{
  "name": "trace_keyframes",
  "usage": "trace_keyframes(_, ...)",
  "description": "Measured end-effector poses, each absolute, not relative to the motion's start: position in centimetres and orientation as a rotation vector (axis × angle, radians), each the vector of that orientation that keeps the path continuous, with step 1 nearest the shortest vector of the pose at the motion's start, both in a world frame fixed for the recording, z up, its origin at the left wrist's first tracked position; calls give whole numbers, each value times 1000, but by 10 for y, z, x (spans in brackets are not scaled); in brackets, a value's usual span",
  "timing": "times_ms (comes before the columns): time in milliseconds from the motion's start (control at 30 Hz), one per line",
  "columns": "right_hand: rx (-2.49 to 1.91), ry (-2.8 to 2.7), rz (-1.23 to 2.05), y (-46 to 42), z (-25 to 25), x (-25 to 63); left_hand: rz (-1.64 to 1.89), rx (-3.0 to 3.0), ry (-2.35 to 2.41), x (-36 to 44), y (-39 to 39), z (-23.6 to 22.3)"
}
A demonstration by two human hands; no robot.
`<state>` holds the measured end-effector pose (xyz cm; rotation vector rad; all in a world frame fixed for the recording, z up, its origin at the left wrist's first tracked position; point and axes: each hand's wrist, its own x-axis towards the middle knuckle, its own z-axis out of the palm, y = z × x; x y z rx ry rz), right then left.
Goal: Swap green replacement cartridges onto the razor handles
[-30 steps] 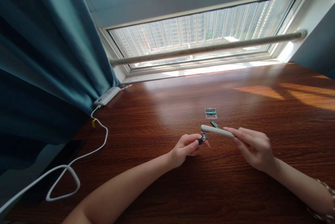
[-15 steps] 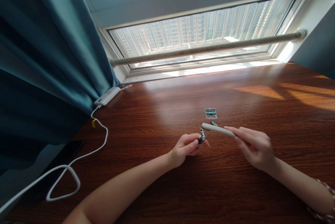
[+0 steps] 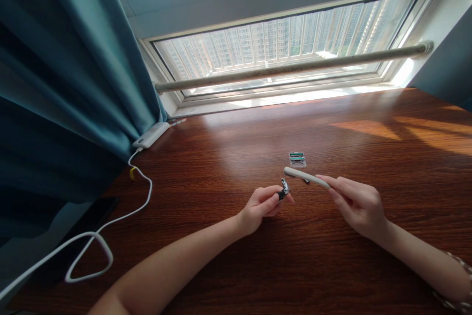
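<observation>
My left hand (image 3: 262, 205) is closed, thumb and fingers pinching a black-and-silver razor (image 3: 283, 191). Its metal head end points up and away from me, and my fingers hide part of it. In my right hand (image 3: 359, 205) is a slim white stick-like tool (image 3: 308, 176) with a rounded tip, gripped near its right end. The tip is just above the razor and apart from it. Partly hidden under the white tool lies a small dark razor cartridge (image 3: 306, 181). Beyond it is a clear plastic case (image 3: 297, 163) with green-striped cartridges inside.
All this is on a dark brown wooden table (image 3: 221, 167). A white power bank (image 3: 151, 135) with a white cable (image 3: 149, 192) lies at the left by a blue curtain (image 3: 92, 59). Behind the table is a window with a horizontal rail (image 3: 295, 67).
The white tool's tip has lifted up and away from the razor head, now covering more of the loose cartridge. My left hand has barely moved.
</observation>
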<state>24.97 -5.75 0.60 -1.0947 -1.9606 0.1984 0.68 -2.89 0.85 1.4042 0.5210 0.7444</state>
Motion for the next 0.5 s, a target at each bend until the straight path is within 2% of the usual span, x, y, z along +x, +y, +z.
trace_keyframes(200,-1174,-1954,162,-57,5,249,758,1399,567,7,-29,6)
trace_keyframes(500,-1179,-1906,174,-57,3,247,986,1264,673,17,-24,0)
